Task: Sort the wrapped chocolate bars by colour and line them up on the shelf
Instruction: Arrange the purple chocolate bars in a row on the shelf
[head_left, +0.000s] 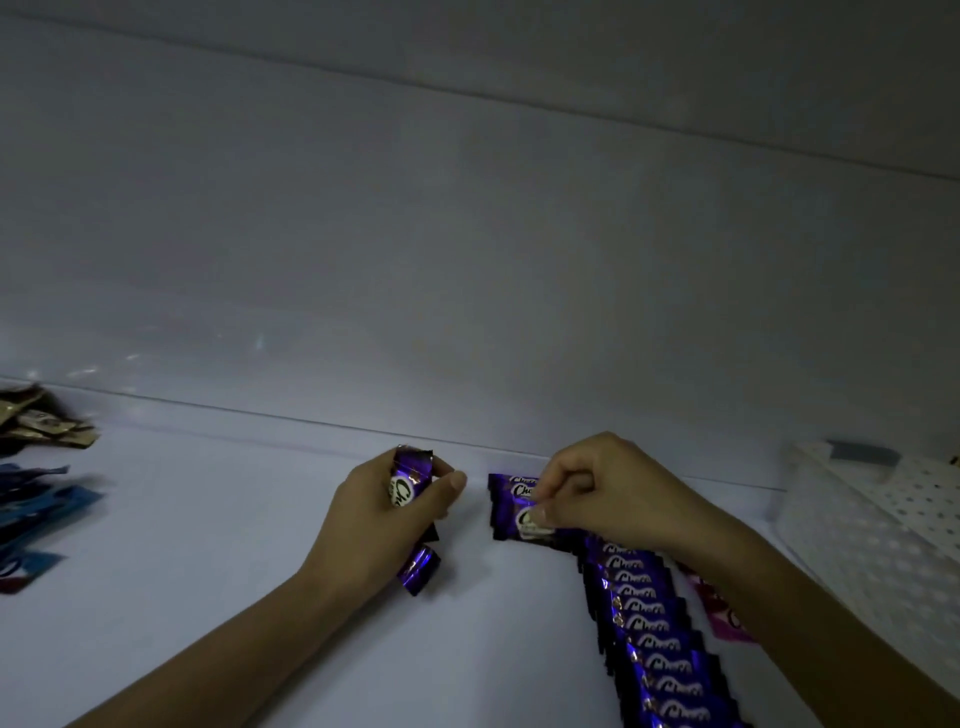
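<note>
Dim white shelf (208, 519), plain back wall behind. The purple row (654, 639) is largely laid, with overlapping bars run from the near edge toward the back. A pink bar (727, 618) is seen just beside it, partly hidden under the right forearm. The blue bars (41, 509) and brown-gold bars (41, 421) at far left are loosely piled and judged not yet lined up. A stack of purple bars (410, 480) is gripped in the curled left hand (374, 525), left of the row's far end. The end bar (519, 514) is pinched by the right hand (597, 493), apparently being seated.
</note>
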